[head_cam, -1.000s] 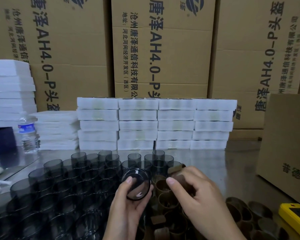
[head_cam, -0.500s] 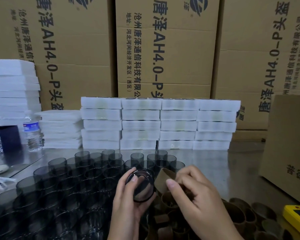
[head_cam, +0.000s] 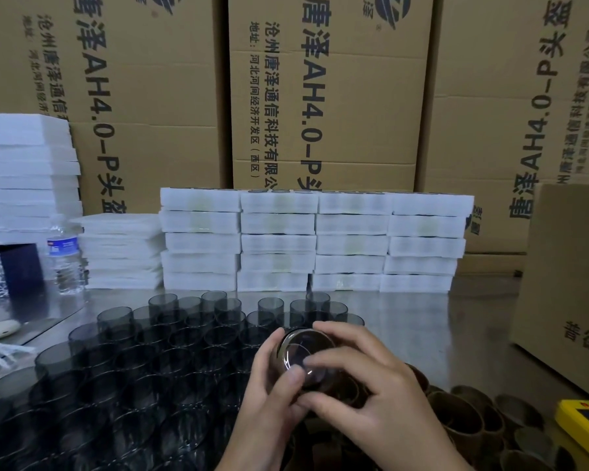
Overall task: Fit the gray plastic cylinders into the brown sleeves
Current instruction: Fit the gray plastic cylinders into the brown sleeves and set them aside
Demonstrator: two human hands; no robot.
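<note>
Closed in since a moment ago, my right hand (head_cam: 371, 399) pinches the brown sleeve (head_cam: 340, 390) seemingly partway onto the gray cylinder (head_cam: 301, 355) my left hand (head_cam: 269, 389) grips above the near edge of the tabletop (head_cam: 422, 321); dozens of bare cylinders (head_cam: 116, 321) remain.

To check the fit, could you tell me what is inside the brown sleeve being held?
A gray cylinder sits in the brown sleeve, one end sticking out; the left hand and right hand cover how deep.
</note>
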